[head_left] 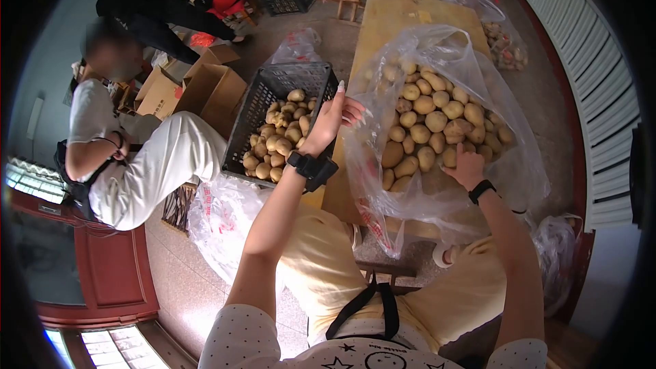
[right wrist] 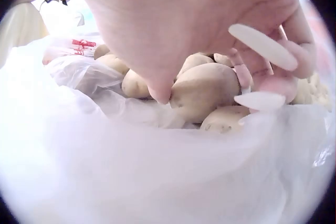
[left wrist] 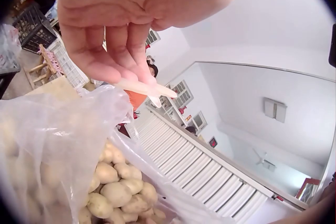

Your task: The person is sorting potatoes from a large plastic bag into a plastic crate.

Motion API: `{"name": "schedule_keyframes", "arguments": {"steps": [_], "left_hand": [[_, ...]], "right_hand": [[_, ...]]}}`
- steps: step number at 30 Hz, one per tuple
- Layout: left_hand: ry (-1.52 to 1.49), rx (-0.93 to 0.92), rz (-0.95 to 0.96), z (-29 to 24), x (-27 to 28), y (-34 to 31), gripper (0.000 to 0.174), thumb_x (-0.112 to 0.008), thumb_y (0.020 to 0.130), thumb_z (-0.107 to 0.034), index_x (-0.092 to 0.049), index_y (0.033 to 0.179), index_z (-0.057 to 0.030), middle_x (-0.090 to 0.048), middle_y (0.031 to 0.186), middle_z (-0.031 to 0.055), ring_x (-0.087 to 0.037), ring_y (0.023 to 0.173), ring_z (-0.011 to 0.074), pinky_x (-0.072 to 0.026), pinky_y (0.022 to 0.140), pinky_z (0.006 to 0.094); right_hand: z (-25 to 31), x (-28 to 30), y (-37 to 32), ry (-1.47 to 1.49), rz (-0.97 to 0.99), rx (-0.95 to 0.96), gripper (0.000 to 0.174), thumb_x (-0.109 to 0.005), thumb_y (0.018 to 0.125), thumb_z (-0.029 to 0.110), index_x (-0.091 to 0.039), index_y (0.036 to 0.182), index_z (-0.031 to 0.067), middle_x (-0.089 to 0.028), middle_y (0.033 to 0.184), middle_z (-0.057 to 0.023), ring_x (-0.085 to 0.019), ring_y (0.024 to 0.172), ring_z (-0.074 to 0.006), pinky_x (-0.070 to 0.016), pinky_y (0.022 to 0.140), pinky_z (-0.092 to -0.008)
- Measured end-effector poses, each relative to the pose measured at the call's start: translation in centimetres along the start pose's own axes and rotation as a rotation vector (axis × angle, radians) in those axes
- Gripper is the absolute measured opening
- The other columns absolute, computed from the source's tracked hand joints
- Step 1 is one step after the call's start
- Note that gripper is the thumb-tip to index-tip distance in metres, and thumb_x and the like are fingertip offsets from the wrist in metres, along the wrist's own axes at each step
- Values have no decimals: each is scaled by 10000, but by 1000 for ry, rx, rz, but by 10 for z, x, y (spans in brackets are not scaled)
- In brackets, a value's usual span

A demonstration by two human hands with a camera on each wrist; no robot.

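A large clear plastic bag (head_left: 437,48) full of potatoes (head_left: 424,123) lies open on a wooden table (head_left: 403,17) in front of me. My right hand (head_left: 463,162) reaches into the bag's near side. In the right wrist view, thumb and fingers of the right hand (right wrist: 210,90) curl round one potato (right wrist: 194,103) on top of the pile. My left hand (head_left: 338,113) is raised at the bag's left rim, between the bag and a black crate (head_left: 273,89). The left hand (left wrist: 121,61) has relaxed fingers, holds nothing, and hovers just above the bag (left wrist: 63,129).
The black crate, tilted against the table's left side, holds several potatoes (head_left: 277,143). A person in white (head_left: 137,157) sits to its left beside cardboard boxes (head_left: 212,85). Another bag of potatoes (head_left: 506,44) lies far right. Empty plastic bags (head_left: 219,219) lie on the floor.
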State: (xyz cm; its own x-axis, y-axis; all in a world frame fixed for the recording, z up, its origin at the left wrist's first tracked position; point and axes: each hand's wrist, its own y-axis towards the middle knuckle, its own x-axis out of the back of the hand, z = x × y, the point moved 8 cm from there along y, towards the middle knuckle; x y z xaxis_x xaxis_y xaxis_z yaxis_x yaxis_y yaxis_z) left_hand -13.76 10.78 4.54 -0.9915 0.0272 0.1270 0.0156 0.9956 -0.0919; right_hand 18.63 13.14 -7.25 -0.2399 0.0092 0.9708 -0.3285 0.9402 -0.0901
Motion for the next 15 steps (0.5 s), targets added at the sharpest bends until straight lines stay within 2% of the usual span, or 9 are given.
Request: {"name": "schedule_keyframes", "arguments": {"steps": [5, 9, 11, 15], "left_hand": [[16, 16, 18, 6, -2, 2, 725, -208, 943, -591, -653, 862, -26, -594, 754, 14, -529, 699, 96, -452, 685, 229], [17, 3, 14, 5, -1, 1, 730, -202, 943, -592, -653, 864, -24, -593, 749, 17, -532, 698, 98, -456, 688, 236], [13, 5, 14, 4, -1, 1, 730, -201, 943, -592, -653, 866, -24, -592, 748, 17, -533, 698, 99, -457, 688, 235], [1, -4, 17, 6, 0, 3, 729, -190, 947, -577, -650, 846, -20, -610, 745, 31, -560, 697, 111, -457, 655, 243]], "right_hand": [[2, 6, 4, 41, 4, 59, 774, -699, 625, 605, -507, 1104, 28, -639, 731, -66, -642, 691, -223, -498, 582, -333], [-2, 7, 4, 112, 2, 119, 743, -704, 621, 594, -534, 1065, 23, -637, 743, -84, -640, 719, -237, -496, 602, -333], [3, 9, 1, 84, 17, 231, 717, -704, 623, 588, -540, 1040, 28, -631, 731, -89, -637, 705, -248, -490, 597, -333], [4, 1, 0, 50, 116, 197, 737, -709, 615, 588, -539, 1069, 33, -629, 725, -86, -635, 708, -241, -485, 598, -329]]}}
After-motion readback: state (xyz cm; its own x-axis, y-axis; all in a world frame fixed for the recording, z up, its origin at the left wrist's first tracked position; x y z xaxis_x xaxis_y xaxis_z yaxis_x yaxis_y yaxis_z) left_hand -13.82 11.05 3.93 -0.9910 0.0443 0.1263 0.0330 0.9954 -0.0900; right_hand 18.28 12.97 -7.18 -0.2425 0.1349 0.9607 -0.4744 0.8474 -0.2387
